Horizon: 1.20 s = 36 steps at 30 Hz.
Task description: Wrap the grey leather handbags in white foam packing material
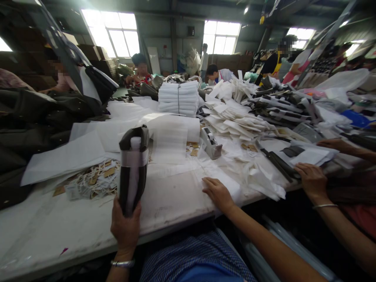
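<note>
My left hand (125, 227) is closed round the lower end of a dark bag strap (133, 168), folded into a loop and wrapped with a white paper band, held upright above the white table (73, 231). My right hand (217, 192) lies flat, fingers stretched, on a sheet of thin white wrapping paper (223, 172) at the table's near edge. A grey tape dispenser (211, 144) sits just beyond that hand. A pile of paper tags with strings (91, 182) lies left of the strap.
A co-worker's hands (313, 180) at the right rest on dark straps (279, 164). Stacked white folded paper (178, 98) stands mid-table, loose sheets and more wrapped straps (282, 105) behind. Dark bags (35, 117) pile at left. Several people work at the far side.
</note>
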Available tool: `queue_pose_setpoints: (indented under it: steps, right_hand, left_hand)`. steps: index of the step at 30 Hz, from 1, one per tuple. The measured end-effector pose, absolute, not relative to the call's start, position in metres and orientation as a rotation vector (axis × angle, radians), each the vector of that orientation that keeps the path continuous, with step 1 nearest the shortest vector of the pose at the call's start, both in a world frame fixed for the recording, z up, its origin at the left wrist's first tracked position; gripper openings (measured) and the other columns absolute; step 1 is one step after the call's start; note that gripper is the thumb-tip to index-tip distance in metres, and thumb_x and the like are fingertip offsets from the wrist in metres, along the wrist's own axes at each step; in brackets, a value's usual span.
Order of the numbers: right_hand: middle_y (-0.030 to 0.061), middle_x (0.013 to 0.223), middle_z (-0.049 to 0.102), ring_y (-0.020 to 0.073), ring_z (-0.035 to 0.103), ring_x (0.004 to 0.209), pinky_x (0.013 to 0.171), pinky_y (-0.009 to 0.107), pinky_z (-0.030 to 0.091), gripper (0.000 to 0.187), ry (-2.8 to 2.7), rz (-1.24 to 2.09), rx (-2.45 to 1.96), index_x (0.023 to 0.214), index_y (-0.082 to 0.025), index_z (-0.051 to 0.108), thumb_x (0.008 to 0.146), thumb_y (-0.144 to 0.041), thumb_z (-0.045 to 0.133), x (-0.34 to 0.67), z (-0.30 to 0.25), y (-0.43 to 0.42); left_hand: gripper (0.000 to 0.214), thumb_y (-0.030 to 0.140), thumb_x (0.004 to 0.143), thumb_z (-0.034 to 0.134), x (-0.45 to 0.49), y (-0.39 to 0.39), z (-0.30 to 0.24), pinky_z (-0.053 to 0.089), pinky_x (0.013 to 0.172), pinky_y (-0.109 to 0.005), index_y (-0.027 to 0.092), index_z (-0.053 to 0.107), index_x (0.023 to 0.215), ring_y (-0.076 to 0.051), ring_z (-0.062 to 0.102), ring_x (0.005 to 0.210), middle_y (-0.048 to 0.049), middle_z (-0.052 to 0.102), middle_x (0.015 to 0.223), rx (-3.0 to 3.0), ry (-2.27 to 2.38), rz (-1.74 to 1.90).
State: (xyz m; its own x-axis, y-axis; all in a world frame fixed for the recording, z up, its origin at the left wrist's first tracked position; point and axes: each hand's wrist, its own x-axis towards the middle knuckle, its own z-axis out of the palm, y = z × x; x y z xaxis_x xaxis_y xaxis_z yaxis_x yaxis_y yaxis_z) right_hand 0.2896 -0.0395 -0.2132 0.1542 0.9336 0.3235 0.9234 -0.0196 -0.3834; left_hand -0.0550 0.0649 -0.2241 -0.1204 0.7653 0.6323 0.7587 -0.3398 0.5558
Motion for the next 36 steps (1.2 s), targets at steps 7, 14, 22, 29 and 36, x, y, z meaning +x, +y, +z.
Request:
queue_pose_setpoints:
  steps: [7, 14, 22, 29, 36]
  right_hand:
    - [0.0072, 0.091, 0.068, 0.0242, 0.063, 0.089, 0.084, 0.036, 0.049, 0.013, -1.788, 0.027, -2.092, 0.093, -0.021, 0.073, 0.095, -0.022, 0.060, 0.287, -0.192, -0.029]
    - [0.0037, 0.093, 0.068, 0.0205, 0.062, 0.090, 0.080, 0.029, 0.047, 0.014, -2.027, 0.263, -1.751, 0.099, -0.027, 0.072, 0.097, -0.024, 0.058, 0.213, -0.189, -0.042]
    - [0.0036, 0.087, 0.068, 0.0154, 0.062, 0.072, 0.069, 0.025, 0.048, 0.013, -1.764, 0.461, -1.555, 0.095, -0.022, 0.074, 0.093, -0.026, 0.062, 0.208, -0.198, 0.005]
    - [0.0052, 0.088, 0.072, 0.0189, 0.068, 0.080, 0.076, 0.031, 0.054, 0.033, -1.519, 0.467, -1.587, 0.098, -0.018, 0.066, 0.100, -0.042, 0.045, 0.279, -0.153, 0.081]
    - [0.0149, 0.154, 0.040, 0.0334, 0.036, 0.142, 0.116, 0.056, 0.029, 0.072, -1.912, 0.257, -1.780, 0.150, -0.023, 0.040, 0.089, -0.052, 0.065, 0.310, -0.171, 0.026]
  left_hand:
    - [0.079, 0.043, 0.088, 0.067, -0.055, 0.064, -0.225, 0.049, 0.101, -0.052, 0.022, 0.028, 0.154, -0.038, 0.056, 0.125, -0.0179, 0.053, 0.141, 2.133, 1.710, 1.506]
    - [0.079, 0.044, 0.087, 0.067, -0.056, 0.066, -0.230, 0.049, 0.101, -0.048, 0.023, 0.029, 0.154, -0.035, 0.057, 0.123, -0.0153, 0.054, 0.141, 2.068, 1.747, 1.508]
    - [0.079, 0.047, 0.086, 0.067, -0.056, 0.065, -0.231, 0.047, 0.103, -0.044, 0.023, 0.032, 0.153, -0.033, 0.056, 0.125, -0.0149, 0.054, 0.141, 2.046, 1.753, 1.515]
    - [0.079, 0.045, 0.087, 0.067, -0.056, 0.064, -0.231, 0.048, 0.101, -0.046, 0.025, 0.030, 0.153, -0.034, 0.057, 0.123, -0.0143, 0.054, 0.141, 2.066, 1.752, 1.496]
    - [0.080, 0.048, 0.086, 0.067, -0.055, 0.062, -0.230, 0.048, 0.101, -0.049, 0.025, 0.031, 0.153, -0.036, 0.057, 0.123, -0.0152, 0.054, 0.141, 2.031, 1.788, 1.456]
